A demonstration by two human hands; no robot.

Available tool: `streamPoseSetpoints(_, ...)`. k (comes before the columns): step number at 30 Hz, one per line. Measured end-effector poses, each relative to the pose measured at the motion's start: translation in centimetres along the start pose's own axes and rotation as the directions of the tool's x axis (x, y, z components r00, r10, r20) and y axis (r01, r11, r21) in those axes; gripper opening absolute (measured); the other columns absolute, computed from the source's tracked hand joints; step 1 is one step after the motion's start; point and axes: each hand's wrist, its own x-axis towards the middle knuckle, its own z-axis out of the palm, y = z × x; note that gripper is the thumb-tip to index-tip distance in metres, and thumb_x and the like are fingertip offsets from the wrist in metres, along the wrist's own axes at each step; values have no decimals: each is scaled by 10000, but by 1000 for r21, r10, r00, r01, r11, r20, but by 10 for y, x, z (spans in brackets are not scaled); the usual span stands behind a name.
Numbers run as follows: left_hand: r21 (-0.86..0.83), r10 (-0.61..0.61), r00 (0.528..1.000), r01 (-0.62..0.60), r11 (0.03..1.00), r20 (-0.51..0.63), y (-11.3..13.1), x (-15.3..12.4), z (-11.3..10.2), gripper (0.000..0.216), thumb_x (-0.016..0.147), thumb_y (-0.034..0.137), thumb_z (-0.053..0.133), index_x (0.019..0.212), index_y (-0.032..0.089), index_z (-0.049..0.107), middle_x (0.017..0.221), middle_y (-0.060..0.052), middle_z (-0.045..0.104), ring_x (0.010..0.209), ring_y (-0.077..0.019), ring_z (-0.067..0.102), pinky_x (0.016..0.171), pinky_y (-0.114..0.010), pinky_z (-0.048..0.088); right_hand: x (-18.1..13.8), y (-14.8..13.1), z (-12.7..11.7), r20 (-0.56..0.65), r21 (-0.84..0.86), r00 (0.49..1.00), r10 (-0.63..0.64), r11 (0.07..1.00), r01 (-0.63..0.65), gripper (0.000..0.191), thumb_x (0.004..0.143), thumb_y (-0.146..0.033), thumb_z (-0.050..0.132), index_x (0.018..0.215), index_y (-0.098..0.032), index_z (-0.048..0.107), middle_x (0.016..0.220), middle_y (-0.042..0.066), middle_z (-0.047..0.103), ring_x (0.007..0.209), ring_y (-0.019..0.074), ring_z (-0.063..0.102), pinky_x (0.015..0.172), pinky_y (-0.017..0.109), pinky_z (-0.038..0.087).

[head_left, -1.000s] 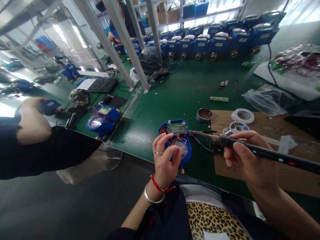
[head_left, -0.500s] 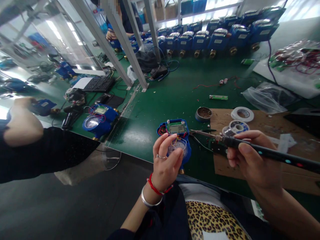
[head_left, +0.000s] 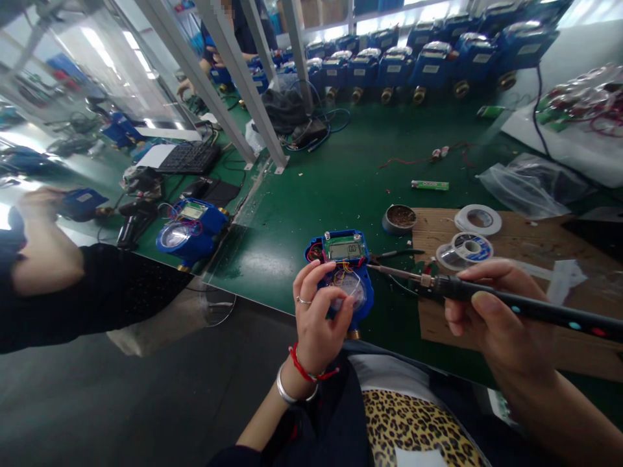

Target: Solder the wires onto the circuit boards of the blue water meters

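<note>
1. Our left hand (head_left: 318, 318) is curled around the lower half of a blue water meter (head_left: 346, 241), with the fingertips resting on its clear dial cover.
2. Our right hand (head_left: 491, 311) is closed pen-fashion on the black handle of a soldering iron (head_left: 535, 310). Its metal tip reaches the meter's right side, near the coloured wires. We cannot tell whether it touches them.
3. The meter sits at the near edge of the green table (head_left: 331, 188), just above our lap, with its display facing up.
4. We judge the meter heavy and rigid, given its brass fitting. The exposed board and thin wires look fragile, so the blue body below the display is the safe place to hold it.
5. The iron seems light and stiff, and only its handle should be gripped.
6. Nearby lie a solder spool (head_left: 464, 250), a small tin (head_left: 399, 218) and a second meter (head_left: 189, 230). A co-worker's arm (head_left: 48, 259) is at the far left.
</note>
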Motion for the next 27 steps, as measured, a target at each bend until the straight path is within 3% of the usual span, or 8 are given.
streamPoseSetpoints(4,-49,-52,999,53,997,10,1,0,1,88,839,149,637,833,211,574,1272,-58,571,1292,-264,439,1065,-507,392,-2,2,0,25,-19,1000,11,1000,-11,120,851,-242,646,970,-240,631,609,14,635,452,151,581,356,223,463)
streamPoseSetpoints(15,-78,-50,998,52,996,24,0,2,2,113,830,125,630,817,208,554,1282,-53,567,1288,-257,446,1061,-496,392,-3,2,0,105,-98,992,72,993,-62,95,865,-237,636,954,-237,603,597,4,645,410,130,569,360,194,465)
streamPoseSetpoints(27,-104,-56,998,59,993,37,0,1,2,111,831,116,619,828,206,554,1265,-55,567,1281,-254,446,1083,-503,367,0,4,-1,40,-47,997,70,997,-68,97,842,-245,666,931,-236,629,610,8,641,444,147,587,349,210,471)
